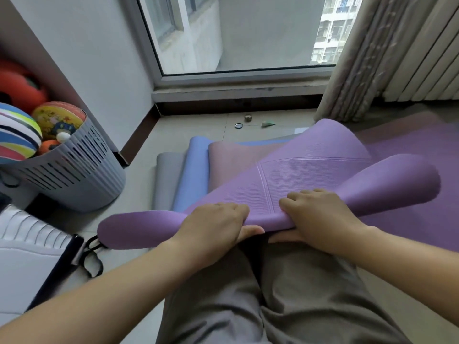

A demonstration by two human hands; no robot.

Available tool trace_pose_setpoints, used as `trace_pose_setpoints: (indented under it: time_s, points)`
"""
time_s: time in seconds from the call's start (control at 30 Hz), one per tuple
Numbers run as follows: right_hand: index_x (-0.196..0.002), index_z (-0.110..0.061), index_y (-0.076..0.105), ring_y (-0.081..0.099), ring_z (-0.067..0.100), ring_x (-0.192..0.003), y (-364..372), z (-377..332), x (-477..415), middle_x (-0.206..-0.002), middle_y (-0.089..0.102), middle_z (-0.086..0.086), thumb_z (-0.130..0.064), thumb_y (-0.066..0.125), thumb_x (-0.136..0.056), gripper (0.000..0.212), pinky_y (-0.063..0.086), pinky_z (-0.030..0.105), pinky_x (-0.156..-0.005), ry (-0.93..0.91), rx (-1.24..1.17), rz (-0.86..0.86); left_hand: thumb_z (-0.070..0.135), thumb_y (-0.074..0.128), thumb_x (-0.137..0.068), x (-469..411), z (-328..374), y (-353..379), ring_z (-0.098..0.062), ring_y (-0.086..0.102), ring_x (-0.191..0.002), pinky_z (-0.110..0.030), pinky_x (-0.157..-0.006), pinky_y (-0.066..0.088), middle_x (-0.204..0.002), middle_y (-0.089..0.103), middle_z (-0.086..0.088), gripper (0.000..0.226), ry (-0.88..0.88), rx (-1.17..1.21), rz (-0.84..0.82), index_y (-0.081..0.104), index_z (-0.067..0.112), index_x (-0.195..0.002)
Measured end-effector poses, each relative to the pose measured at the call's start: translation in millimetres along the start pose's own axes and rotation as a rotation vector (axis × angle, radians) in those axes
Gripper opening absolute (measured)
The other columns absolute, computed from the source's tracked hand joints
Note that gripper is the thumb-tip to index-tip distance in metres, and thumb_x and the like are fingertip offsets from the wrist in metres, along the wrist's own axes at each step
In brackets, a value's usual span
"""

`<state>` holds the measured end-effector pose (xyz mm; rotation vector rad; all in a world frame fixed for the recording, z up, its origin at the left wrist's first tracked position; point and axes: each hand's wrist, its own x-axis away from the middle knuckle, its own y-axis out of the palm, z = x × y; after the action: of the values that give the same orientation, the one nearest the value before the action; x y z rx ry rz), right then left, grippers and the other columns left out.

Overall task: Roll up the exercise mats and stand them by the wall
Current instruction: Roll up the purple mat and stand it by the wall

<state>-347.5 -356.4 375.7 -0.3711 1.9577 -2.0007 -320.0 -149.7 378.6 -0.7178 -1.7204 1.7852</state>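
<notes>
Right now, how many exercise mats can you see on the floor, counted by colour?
Purple mat: 1, gripped by the left hand and the right hand
Pink mat: 1
Blue mat: 1
Grey mat: 1
Total: 4

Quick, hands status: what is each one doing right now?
Left hand: grips the near edge of the purple mat, fingers curled over the top.
Right hand: grips the same edge, just beside it.
</notes>
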Motion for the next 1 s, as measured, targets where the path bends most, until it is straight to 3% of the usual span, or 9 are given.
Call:
trace_pose_setpoints:
  time_s: [0.07, 0.13, 0.2, 0.33, 0.53, 0.6, 0.7, 0.83, 1.0]
  points:
    - [-0.081, -0.024, 0.038, 0.059, 0.026, -0.083, -6.4, 1.7, 5.1, -0.087, 0.058, -0.001, -0.083, 0.028, -0.066, 0.062, 0.030, 0.032, -0.064, -0.037, 0.008, 0.022, 0.063, 0.025, -0.092, 0.2, -4.5, -3.3, -0.021, 0.053, -0.102, -0.032, -0.069, 0.028, -0.108, 0.058, 0.002, 0.041, -0.014, 0.072, -0.063, 0.033, 0.023, -0.087]
    - [-0.074, -0.021, 0.045, 0.057, 0.025, -0.067, -11.7, 0.3, 10.8, -0.074, 0.057, 0.000, -0.079, 0.030, -0.072, 0.060, 0.037, 0.033, -0.055, -0.051, 0.047, 0.081, 0.064, 0.026, -0.091, 0.6, -9.6, -4.6, -0.019, 0.052, -0.099, -0.031, -0.066, 0.024, -0.107, 0.058, 0.003, 0.041, 0.008, 0.104, -0.130, 0.034, 0.023, -0.086]
    - [-0.069, -0.018, 0.050, 0.052, 0.024, -0.056, 0.7, 7.1, 15.5, -0.065, 0.053, 0.000, -0.073, 0.033, -0.073, 0.058, 0.040, 0.032, -0.047, -0.050, 0.057, 0.213, 0.065, 0.026, -0.090, 0.6, -11.1, -0.1, -0.020, 0.052, -0.096, -0.033, -0.067, 0.028, -0.106, 0.059, 0.003, 0.043, 0.025, 0.127, -0.190, 0.035, 0.023, -0.086]
    - [-0.077, -0.016, 0.056, 0.053, 0.028, -0.066, 28.5, 9.9, 31.8, -0.074, 0.055, 0.003, -0.065, 0.040, -0.077, 0.053, 0.047, 0.039, -0.056, 0.019, 0.067, 0.238, 0.073, 0.012, -0.078, -2.8, -15.0, 7.9, -0.021, 0.052, -0.088, -0.038, -0.076, 0.041, -0.100, 0.060, 0.002, 0.053, 0.014, 0.171, -0.235, 0.033, 0.025, -0.080]
    - [-0.064, -0.019, 0.052, 0.051, 0.027, -0.065, 45.1, 10.7, 41.7, -0.061, 0.053, -0.002, -0.069, 0.039, -0.081, 0.055, 0.031, 0.038, -0.068, 0.181, -0.055, 0.327, 0.066, 0.026, -0.089, -16.7, -19.3, 12.4, -0.018, 0.046, -0.077, -0.036, -0.068, 0.036, -0.076, 0.047, 0.009, 0.046, -0.003, 0.267, -0.289, 0.033, 0.024, -0.071]
    - [-0.061, -0.023, 0.044, 0.049, 0.025, -0.060, 41.3, 17.6, 32.0, -0.057, 0.051, -0.004, -0.077, 0.026, -0.083, 0.061, 0.027, 0.035, -0.059, 0.175, -0.131, 0.255, 0.057, 0.031, -0.094, -21.3, -20.7, 9.8, -0.015, 0.042, -0.070, -0.032, -0.063, 0.030, -0.068, 0.043, 0.008, 0.042, -0.007, 0.306, -0.285, 0.034, 0.024, -0.069]
    - [-0.066, -0.021, 0.037, 0.044, 0.018, -0.067, 34.1, 29.2, 23.6, -0.064, 0.049, -0.006, -0.092, 0.011, -0.067, 0.075, 0.027, 0.034, -0.056, 0.256, -0.296, -0.083, 0.056, 0.034, -0.092, -20.0, -23.4, 10.5, -0.003, 0.044, -0.065, -0.018, -0.060, 0.031, -0.065, 0.045, 0.013, 0.035, -0.029, 0.389, -0.256, 0.038, 0.030, -0.071]
    - [-0.075, -0.026, 0.042, 0.049, 0.021, -0.075, 27.4, 34.2, 19.7, -0.072, 0.052, -0.008, -0.087, 0.028, -0.070, 0.062, 0.039, 0.033, -0.067, 0.234, -0.488, -0.249, 0.070, 0.028, -0.074, -16.6, -27.2, 6.7, 0.000, 0.049, -0.071, -0.015, -0.064, 0.035, -0.072, 0.052, 0.014, 0.039, -0.113, 0.478, -0.330, 0.044, 0.034, -0.077]
    - [-0.071, -0.026, 0.043, 0.045, 0.006, -0.066, 10.6, 44.1, 10.9, -0.067, 0.052, -0.009, -0.068, 0.045, -0.081, 0.044, 0.036, 0.023, -0.062, 0.250, -0.521, -0.303, 0.058, 0.036, -0.091, -21.5, -34.0, -3.4, 0.007, 0.049, -0.069, -0.010, -0.063, 0.036, -0.070, 0.052, 0.013, 0.035, -0.096, 0.484, -0.382, 0.051, 0.027, -0.083]
